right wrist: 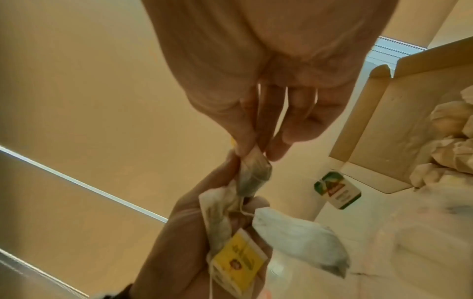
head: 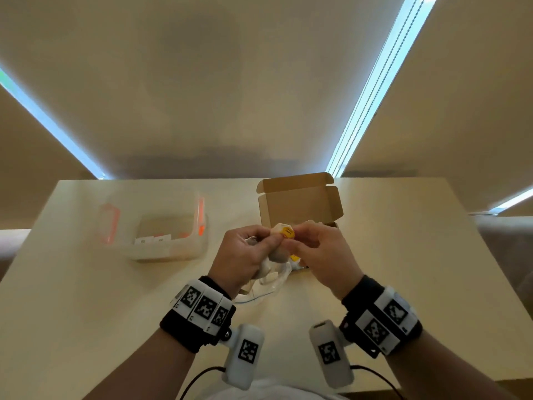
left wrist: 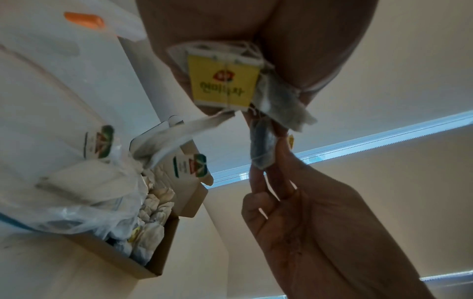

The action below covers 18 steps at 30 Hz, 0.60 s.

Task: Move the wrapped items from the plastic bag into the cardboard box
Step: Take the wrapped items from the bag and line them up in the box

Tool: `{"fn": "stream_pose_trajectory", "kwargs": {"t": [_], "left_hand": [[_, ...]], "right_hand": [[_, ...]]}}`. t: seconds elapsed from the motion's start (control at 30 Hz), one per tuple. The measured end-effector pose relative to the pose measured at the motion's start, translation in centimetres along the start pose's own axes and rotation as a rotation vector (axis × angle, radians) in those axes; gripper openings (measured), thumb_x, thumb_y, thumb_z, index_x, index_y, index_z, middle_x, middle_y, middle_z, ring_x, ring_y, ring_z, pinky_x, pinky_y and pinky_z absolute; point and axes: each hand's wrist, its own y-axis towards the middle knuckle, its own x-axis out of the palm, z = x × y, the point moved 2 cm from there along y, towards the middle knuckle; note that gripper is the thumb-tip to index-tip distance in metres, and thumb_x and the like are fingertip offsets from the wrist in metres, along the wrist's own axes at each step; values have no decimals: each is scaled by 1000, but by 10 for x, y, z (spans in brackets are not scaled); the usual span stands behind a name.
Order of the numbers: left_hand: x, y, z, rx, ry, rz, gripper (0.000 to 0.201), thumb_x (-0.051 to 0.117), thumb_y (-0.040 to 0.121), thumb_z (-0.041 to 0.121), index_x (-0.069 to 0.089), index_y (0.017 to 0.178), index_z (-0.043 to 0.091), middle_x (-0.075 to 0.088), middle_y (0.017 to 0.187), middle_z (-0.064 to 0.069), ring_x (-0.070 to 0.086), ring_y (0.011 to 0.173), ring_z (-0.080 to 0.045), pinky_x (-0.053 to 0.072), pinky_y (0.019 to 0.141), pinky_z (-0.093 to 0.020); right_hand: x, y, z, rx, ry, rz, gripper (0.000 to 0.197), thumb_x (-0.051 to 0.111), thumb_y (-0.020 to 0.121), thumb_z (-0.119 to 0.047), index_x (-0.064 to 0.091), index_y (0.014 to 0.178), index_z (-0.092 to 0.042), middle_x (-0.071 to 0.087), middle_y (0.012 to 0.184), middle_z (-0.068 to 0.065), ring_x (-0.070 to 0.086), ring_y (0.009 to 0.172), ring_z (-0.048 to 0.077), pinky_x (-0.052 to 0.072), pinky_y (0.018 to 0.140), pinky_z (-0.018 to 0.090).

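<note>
While the left hand (head: 245,255) grips a bunch of tea bags (left wrist: 225,81), the right hand (head: 320,252) pinches one tea bag (right wrist: 253,174) above the cardboard box (head: 300,203).

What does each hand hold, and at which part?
Left hand grips a bunch of yellow-tagged white tea bags; right hand pinches one bag's top corner.

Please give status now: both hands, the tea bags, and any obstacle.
Left hand grips a bunch of tea bags. Right hand pinches one bag off the bunch. Cardboard box open, partly filled. Strings look tangled.
</note>
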Motion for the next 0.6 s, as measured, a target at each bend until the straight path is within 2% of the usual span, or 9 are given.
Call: {"fn": "stream_pose_trajectory", "kwargs": {"t": [0.07, 0.17, 0.23, 0.3, 0.37, 0.43, 0.5, 0.6], "left_hand": [[2, 5, -4, -21, 25, 24, 17, 70, 89, 15, 71, 88, -1, 60, 62, -19, 39, 35, -11, 31, 38, -18], [2, 8, -8, -64, 38, 24, 15, 72, 87, 14, 70, 83, 0, 53, 58, -14, 33, 37, -15, 27, 40, -22], [-2, 10, -9, -72, 104, 68, 11, 73, 86, 14, 72, 81, 4, 63, 66, -11, 44, 44, -14, 36, 41, -22], [-8, 11, -11, -79, 117, 109, 9, 73, 86, 13, 73, 80, 7, 68, 75, -11, 49, 50, -12, 42, 43, -21], [-12, 12, -13, -85, 111, 134, 9, 72, 87, 12, 72, 82, 4, 66, 78, -19, 49, 53, -15, 43, 43, -21], [-15, 13, -15, -90, 113, 152, 11, 71, 87, 11, 71, 86, 0, 65, 81, -24, 50, 53, -15, 41, 42, -20], [-16, 13, -15, -89, 89, 158, 12, 70, 87, 9, 70, 87, -3, 66, 80, -21, 44, 43, -10, 36, 38, -18], [-16, 12, -15, -93, 119, 177, 10, 70, 87, 11, 71, 85, 1, 70, 79, -16, 49, 45, -8, 39, 39, -20]], "right_hand": [[2, 1, 9, 17, 85, 67, 13, 75, 84, -29, 76, 97, -24, 73, 83, -13, 70, 84, 8, 60, 77, 34], [-8, 2, 16, 54, 244, 94, 7, 73, 88, -18, 75, 95, -17, 73, 86, -4, 70, 83, 16, 55, 69, 27], [-29, 6, 23, 100, 379, 146, 6, 70, 89, -12, 74, 90, -16, 74, 90, 6, 71, 83, 22, 55, 65, 29], [-60, 14, 34, 126, 442, 232, 5, 70, 89, -11, 72, 89, -16, 75, 91, 8, 71, 82, 22, 55, 65, 29], [-89, 26, 51, 133, 337, 303, 3, 70, 90, -13, 72, 90, -15, 75, 89, 7, 70, 82, 19, 55, 64, 27], [-108, 41, 75, 137, 146, 310, 2, 71, 89, -15, 72, 91, -17, 75, 88, 5, 70, 82, 19, 56, 65, 28], [-111, 57, 102, 162, -20, 241, 4, 72, 88, -19, 72, 87, -23, 74, 86, 0, 67, 80, 17, 53, 66, 28], [-97, 81, 137, 238, -247, 66, 2, 73, 87, -26, 72, 88, -26, 70, 84, -10, 63, 80, 8, 43, 68, 15]]}}
